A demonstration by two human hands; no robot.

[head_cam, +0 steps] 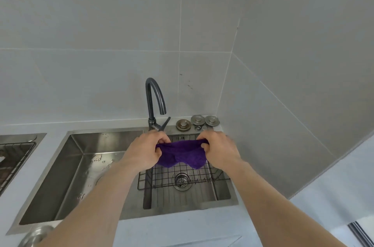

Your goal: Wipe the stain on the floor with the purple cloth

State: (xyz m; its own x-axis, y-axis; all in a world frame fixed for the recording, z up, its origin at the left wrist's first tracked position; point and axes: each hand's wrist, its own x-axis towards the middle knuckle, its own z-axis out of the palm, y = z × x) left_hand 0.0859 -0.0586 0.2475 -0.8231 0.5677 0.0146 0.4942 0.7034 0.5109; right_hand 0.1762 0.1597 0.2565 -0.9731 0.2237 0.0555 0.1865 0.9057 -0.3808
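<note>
1. I held the purple terry cloth [181, 153] stretched between my two bare hands, above the right basin of the stainless steel double sink [66, 170].
2. My left hand [144, 150] was clenched on the cloth's left end, fingers curled over its top edge.
3. My right hand [219, 150] was clenched on the right end in the same way; the hands stayed apart with the cloth sagging between them.
4. Below the cloth, a black wire rack [182, 178] sat in that sink basin, over the round metal drain strainer [182, 181].
5. Behind the sink rose a dark curved gooseneck faucet [154, 103].
6. Right of the faucet, three round metal drain plugs [197, 121] lay on the sink's back ledge.
</note>
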